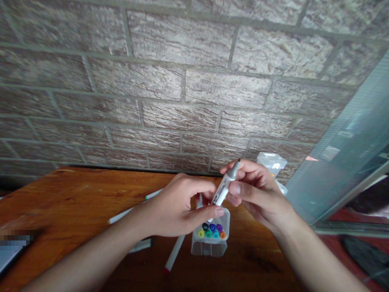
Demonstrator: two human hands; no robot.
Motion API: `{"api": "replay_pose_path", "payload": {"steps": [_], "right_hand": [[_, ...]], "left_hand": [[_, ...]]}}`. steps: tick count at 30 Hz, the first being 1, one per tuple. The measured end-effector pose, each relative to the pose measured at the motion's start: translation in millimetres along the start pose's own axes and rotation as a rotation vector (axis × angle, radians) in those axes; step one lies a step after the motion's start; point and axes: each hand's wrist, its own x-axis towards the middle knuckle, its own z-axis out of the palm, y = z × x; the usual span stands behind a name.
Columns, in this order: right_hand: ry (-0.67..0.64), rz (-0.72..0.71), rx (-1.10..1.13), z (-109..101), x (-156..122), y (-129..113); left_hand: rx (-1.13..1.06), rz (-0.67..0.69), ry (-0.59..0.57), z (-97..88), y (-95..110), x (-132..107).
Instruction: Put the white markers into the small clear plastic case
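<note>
Between my hands a white marker [223,190] with a grey collar and a dark, uncapped tip slants up to the right. My left hand [185,205] pinches its lower end between thumb and fingers. Near the tip, my right hand [255,190] grips it with thumb and fingertips. Just below stands a clear plastic marker case [209,248] on the table. Several markers [208,234] sit in it with coloured ends up: yellow, green, teal, blue, purple, orange and a dark one. The marker's lowest end is partly hidden by my left thumb.
On the wooden table [88,194] lie a red-ended marker [175,253], a green-ended marker [153,194] and another white marker [120,215]. A clear plastic lid [272,162] stands behind my right hand. A brick wall [170,113] rises behind; a device [13,251] lies at left.
</note>
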Motion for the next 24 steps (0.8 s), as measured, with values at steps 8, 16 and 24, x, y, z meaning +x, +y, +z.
{"api": "replay_pose_path", "payload": {"steps": [8, 16, 24], "right_hand": [[0.004, -0.014, -0.038, 0.8, 1.5, -0.8], [0.030, -0.037, -0.100, 3.2, 1.2, -2.4], [0.068, -0.033, -0.130, 0.7, -0.3, -2.0]], "left_hand": [[-0.002, -0.002, -0.008, 0.0, 0.0, -0.2], [0.004, 0.004, -0.007, -0.7, 1.4, 1.1], [0.005, -0.018, -0.019, -1.0, 1.2, 1.2]]}}
